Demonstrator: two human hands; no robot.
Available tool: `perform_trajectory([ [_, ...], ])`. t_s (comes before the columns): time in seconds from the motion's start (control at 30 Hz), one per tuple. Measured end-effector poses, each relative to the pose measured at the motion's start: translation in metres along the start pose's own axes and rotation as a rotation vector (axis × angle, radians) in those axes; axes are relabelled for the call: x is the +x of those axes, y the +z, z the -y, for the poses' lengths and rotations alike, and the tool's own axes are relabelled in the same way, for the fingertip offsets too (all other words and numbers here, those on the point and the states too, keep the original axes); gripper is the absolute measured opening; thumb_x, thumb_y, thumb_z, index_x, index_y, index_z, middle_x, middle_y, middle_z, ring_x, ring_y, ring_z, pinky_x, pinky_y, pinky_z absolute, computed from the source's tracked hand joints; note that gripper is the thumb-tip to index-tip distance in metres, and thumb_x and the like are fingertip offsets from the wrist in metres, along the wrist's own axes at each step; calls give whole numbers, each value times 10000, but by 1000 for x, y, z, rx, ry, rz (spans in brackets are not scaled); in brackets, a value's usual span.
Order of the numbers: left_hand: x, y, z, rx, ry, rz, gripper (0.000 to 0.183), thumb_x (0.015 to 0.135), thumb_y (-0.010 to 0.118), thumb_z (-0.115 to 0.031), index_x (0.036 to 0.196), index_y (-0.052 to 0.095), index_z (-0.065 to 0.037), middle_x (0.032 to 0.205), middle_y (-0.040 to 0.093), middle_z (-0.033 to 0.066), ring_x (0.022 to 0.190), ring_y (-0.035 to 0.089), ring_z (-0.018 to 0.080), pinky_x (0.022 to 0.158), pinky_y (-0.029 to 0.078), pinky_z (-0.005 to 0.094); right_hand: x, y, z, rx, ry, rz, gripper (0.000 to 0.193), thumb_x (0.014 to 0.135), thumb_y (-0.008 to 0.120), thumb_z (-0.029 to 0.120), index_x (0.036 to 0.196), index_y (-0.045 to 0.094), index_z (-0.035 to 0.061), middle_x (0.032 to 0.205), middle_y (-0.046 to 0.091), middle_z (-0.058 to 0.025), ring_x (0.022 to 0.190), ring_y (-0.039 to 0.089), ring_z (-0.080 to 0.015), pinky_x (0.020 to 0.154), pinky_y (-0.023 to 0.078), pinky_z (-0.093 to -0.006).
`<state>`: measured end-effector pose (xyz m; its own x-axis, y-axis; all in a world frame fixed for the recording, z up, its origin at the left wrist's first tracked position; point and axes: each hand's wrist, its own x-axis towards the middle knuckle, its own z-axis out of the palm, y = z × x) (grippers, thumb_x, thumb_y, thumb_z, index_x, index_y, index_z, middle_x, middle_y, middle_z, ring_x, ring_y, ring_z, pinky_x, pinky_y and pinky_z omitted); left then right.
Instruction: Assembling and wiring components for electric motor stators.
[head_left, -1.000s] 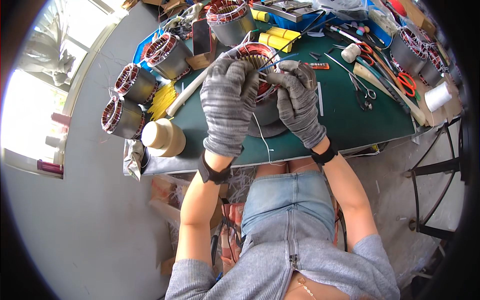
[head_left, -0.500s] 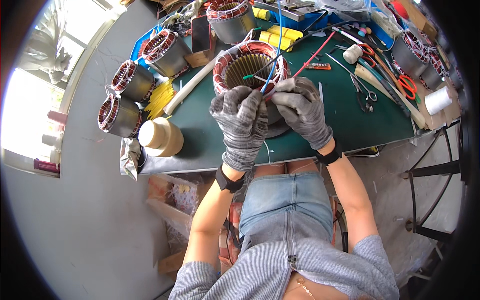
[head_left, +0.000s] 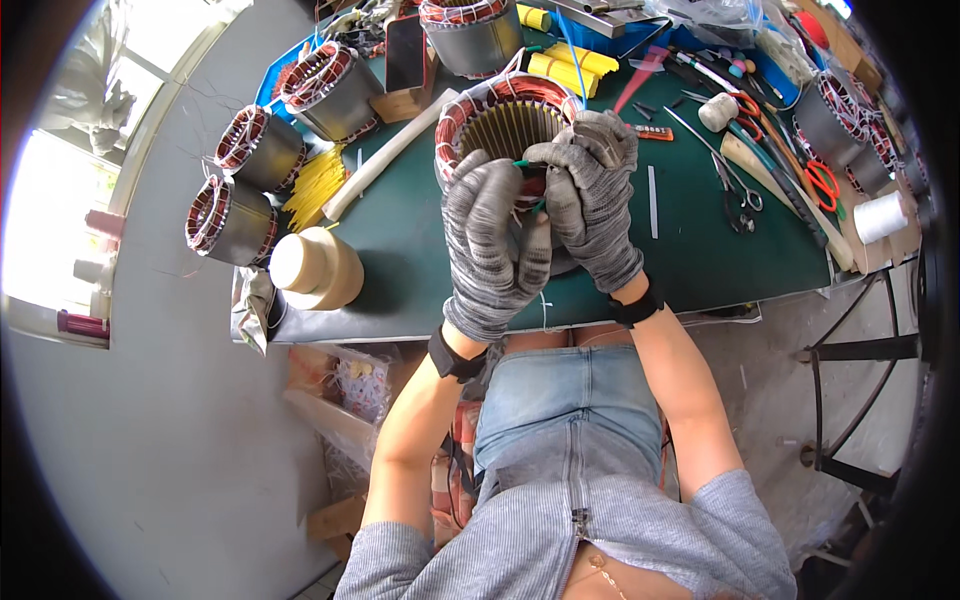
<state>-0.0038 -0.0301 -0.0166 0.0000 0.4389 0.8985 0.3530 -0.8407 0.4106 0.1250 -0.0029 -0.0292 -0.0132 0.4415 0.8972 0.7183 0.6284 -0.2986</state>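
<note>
Both hands wear grey knit gloves and meet at the near rim of a motor stator (head_left: 455, 130) with red-brown copper windings, white lacing and yellow slot liners. My right hand (head_left: 595, 205) has its fingers closed on a wire with a green sleeve (head_left: 521, 163), which shows in the gap between the hands. My left hand (head_left: 490, 250) is cupped to the left of it, thumb apart from the bent fingers. Another green bit shows by the left thumb tip. The gloves hide the lower windings. A blue wire (head_left: 573, 55) rises behind the right hand, and a blurred red lead (head_left: 642, 78) slants away.
More stators (head_left: 235, 220) stand at the left and back. A cream stepped cylinder (head_left: 318, 270) sits at the near left table edge. Yellow strips (head_left: 320, 190), a pale stick (head_left: 390, 155), scissors (head_left: 822, 183), pliers (head_left: 738, 212) and a white thread spool (head_left: 880, 217) lie around on the green tabletop.
My left thumb has parted from its fingers. My right hand has moved slightly up and left, over the rim. The blue wire and red lead no longer rise from between the hands.
</note>
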Motion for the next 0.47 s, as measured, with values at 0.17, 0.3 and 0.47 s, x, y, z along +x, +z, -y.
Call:
perform_trajectory([
  [0.17,8,-4,7,252,115,180,195,778,583,-34,973,582,-50,1030,564,128,989,504,303,917,383,406,0,4,-5,151,-29,-55,161,738,586,226,879,655,188,980,540,-58,1019,444,-291,929,334,-446],
  [0.3,4,-2,8,218,153,161,239,746,619,-75,978,564,-53,962,583,102,913,558,254,972,329,467,-3,4,-13,133,-26,-29,159,752,594,276,863,658,182,972,543,-49,1019,447,-286,931,322,-441],
  [0.47,13,-16,20,242,259,324,512,764,662,-244,1219,459,-126,1046,603,78,970,578,245,991,326,428,0,0,-14,84,-96,57,283,682,639,410,866,648,196,968,532,-35,1023,456,-266,926,299,-452],
])
